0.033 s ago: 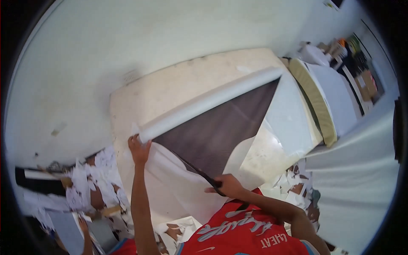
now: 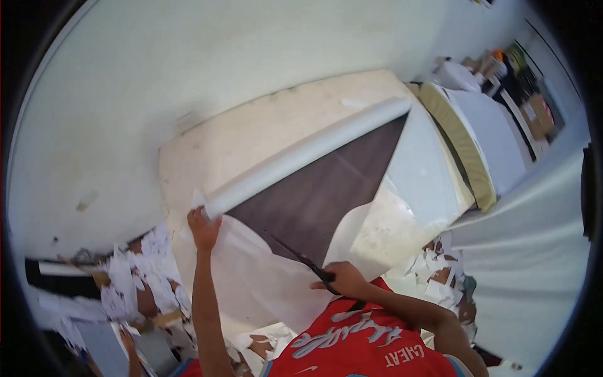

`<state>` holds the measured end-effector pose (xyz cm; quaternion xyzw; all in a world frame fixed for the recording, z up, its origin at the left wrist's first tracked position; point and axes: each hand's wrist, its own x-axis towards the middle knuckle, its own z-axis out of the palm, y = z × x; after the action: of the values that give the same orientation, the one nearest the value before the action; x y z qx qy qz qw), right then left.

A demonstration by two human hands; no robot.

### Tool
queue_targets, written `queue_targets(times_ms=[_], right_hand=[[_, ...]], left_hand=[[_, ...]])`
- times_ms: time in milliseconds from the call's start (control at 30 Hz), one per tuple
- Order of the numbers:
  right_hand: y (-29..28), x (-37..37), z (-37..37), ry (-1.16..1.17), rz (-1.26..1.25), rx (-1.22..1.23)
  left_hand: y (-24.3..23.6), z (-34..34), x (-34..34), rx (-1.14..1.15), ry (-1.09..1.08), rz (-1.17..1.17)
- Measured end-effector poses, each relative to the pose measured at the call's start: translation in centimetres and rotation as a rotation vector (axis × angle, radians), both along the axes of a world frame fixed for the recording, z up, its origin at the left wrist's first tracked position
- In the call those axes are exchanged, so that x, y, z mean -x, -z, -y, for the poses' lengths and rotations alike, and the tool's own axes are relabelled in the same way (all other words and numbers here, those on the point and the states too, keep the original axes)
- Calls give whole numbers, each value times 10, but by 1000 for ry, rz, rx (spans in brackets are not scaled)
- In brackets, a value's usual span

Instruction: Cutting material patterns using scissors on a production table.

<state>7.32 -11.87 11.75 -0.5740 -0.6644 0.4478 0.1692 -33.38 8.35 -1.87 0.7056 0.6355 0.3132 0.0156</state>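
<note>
My right hand [image 2: 348, 279] is closed round the handles of long dark scissors [image 2: 306, 259]. Their blades point up and left across a dark brown sheet [image 2: 320, 182], by the curved edge of a thin white sheet [image 2: 257, 270]. At the left end of a long white roll [image 2: 308, 155], my left hand [image 2: 204, 231] grips the material, thumb apart from the fingers. The roll runs diagonally along the dark sheet's far side. All of this lies on a large cream padded slab [image 2: 251, 125]; what my left fingers pinch underneath is hidden.
Torn white scraps [image 2: 122, 276] litter the floor at left and below the slab. Padded panels [image 2: 490, 132] and a cardboard box [image 2: 537, 116] stand at right, beside a hanging white sheet [image 2: 527, 251]. Another person's arm [image 2: 130, 349] shows at lower left.
The scissors have swung slightly, so the blades now lie over the dark sheet, off the white sheet's edge. My right hand has shifted a little right; my left hand stays at the roll's end.
</note>
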Motion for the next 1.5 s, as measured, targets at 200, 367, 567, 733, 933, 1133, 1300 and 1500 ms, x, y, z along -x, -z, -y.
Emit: queue_targets(times_ms=[200,367,567,733,933,1133,1300,1500], right_hand=[[3,-105,71,308,9,141],[6,-143,78,635,-143,190],[6,-175,70,687,-180,200],[5,-177,58,557,-218,159],[31,-190,68,598,-311,226],[22,-214,57,459,-203,214],[12,-235,43,316,-198,355],[33,-272,10,-170,-300,569]], left_hand=[[-45,12,35,309,324,-342],[-58,-19,86,533,216,-346],[-76,-36,57,479,440,-1132],[-38,-24,66,304,10,-1062],[-62,28,-72,665,-354,1273],[-76,125,-228,595,124,350],[-50,129,-206,365,145,-146],[-98,121,-217,503,255,234]])
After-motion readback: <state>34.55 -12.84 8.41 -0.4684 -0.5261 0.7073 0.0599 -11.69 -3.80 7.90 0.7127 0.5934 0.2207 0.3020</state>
